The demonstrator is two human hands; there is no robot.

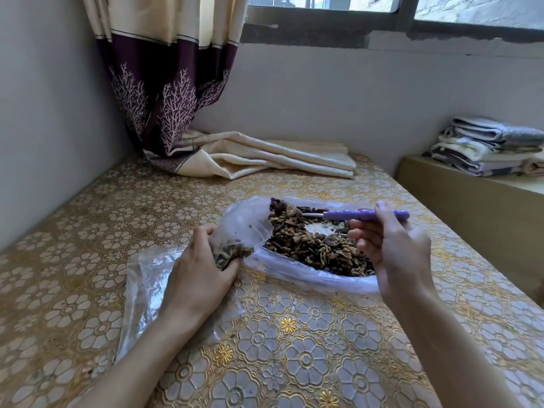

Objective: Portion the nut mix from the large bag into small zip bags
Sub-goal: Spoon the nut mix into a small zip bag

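A left hand [203,269] grips a part-filled small bag [232,253] on the bench [294,348], just left of the large bag [318,245], where right-hand [394,245] fingers [360,234] pinch a spoon [365,214] pointing leftward into the nuts [321,248].

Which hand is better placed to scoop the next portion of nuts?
Probably the right hand: it holds the purple-handled spoon with its bowl in the nut mix. The left hand grips the small zip bag.
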